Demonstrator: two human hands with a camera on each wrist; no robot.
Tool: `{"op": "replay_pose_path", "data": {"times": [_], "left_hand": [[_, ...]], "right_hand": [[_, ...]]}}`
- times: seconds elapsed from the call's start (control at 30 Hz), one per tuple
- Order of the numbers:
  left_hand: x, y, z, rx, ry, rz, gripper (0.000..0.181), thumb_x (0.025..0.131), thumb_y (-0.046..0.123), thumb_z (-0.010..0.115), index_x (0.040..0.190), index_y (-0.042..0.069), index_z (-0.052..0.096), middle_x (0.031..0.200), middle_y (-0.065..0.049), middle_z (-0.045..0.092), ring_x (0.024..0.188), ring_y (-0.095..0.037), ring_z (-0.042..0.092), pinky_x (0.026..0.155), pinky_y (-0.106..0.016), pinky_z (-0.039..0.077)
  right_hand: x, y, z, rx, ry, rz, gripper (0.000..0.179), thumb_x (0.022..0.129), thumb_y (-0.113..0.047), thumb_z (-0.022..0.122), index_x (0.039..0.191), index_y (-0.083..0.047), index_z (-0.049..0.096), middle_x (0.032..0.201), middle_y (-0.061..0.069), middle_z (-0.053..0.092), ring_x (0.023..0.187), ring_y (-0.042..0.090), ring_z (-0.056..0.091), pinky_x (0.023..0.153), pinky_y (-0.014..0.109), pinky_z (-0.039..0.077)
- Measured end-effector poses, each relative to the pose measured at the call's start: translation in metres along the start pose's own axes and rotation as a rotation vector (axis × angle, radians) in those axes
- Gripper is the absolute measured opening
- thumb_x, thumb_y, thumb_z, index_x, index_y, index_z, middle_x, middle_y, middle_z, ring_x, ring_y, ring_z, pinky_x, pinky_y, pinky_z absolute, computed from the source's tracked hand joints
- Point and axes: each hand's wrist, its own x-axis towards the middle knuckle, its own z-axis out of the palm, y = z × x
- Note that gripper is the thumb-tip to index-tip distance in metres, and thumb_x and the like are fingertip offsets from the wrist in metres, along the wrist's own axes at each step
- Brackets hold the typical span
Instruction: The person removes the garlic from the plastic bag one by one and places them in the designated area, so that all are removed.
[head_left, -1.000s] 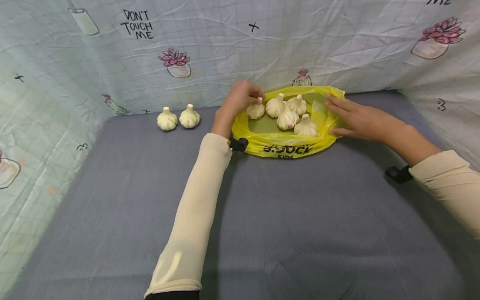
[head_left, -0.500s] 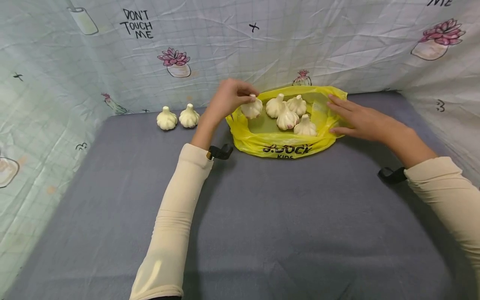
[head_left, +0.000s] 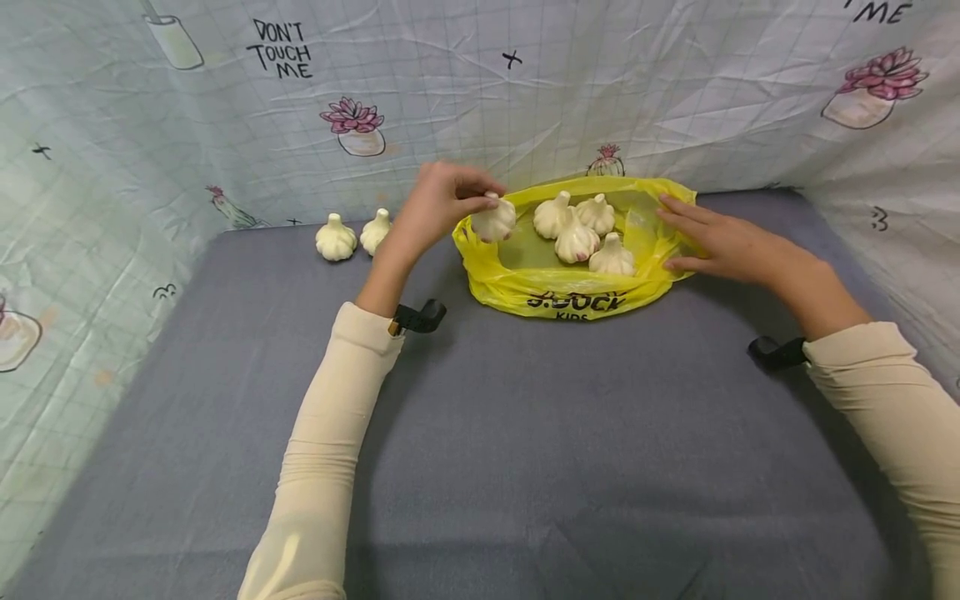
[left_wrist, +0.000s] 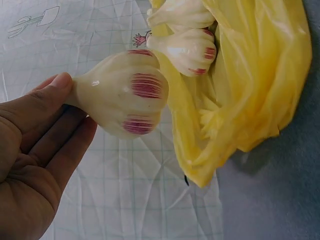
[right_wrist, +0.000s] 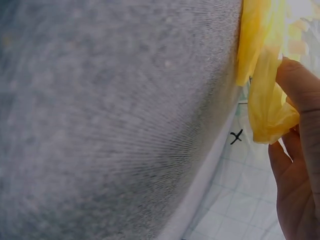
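My left hand (head_left: pixel 442 200) pinches a white garlic bulb (head_left: pixel 493 220) by its stem at the left rim of a yellow plastic bag (head_left: pixel 577 292). In the left wrist view the garlic bulb (left_wrist: pixel 120 95) shows purple streaks and hangs beside the bag (left_wrist: pixel 250 100), thumb and fingers at its neck. Several more garlic bulbs (head_left: pixel 576 240) lie inside the open-mouthed bag. At the bag's right end, my right hand (head_left: pixel 738 246) holds the edge; the right wrist view shows the yellow plastic (right_wrist: pixel 270 110) between its thumb and fingers.
Two garlic bulbs stand on the grey tabletop (head_left: pixel 562 433) left of the bag; the left one (head_left: pixel 335 238) is fully visible, the other (head_left: pixel 375 231) partly behind the left forearm. A patterned white cloth (head_left: pixel 450 92) hangs behind the table.
My left hand has drawn leftward with the garlic bulb, from over the bag's inside to its left rim. The right hand keeps its place on the bag.
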Motion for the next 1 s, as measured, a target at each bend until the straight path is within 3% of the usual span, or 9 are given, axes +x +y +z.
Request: {"op": "replay_pose_path", "data": {"times": [0.5,1.0], "left_hand": [[-0.029,-0.004,-0.009,0.036,0.006,-0.020,0.018,0.094,0.015,0.074,0.110,0.008,0.080,0.107,-0.005,0.077,0.096,-0.014,0.073,0.086,-0.028,0.058],[-0.041,-0.007,-0.018,0.083,0.035,0.006,0.017,0.093,0.012,0.074,0.108,0.007,0.080,0.106,-0.006,0.078,0.096,-0.015,0.073,0.085,-0.029,0.058]], "right_hand": [[0.000,-0.002,0.001,0.017,0.067,-0.023,0.082,0.098,-0.032,0.070,0.161,-0.004,0.025,0.170,0.014,0.011,0.145,0.052,0.027,0.111,0.068,0.029],[0.001,-0.003,-0.009,-0.001,0.037,-0.009,0.083,0.100,-0.034,0.067,0.163,-0.007,0.020,0.170,0.013,0.007,0.144,0.054,0.027,0.109,0.070,0.028]]}}
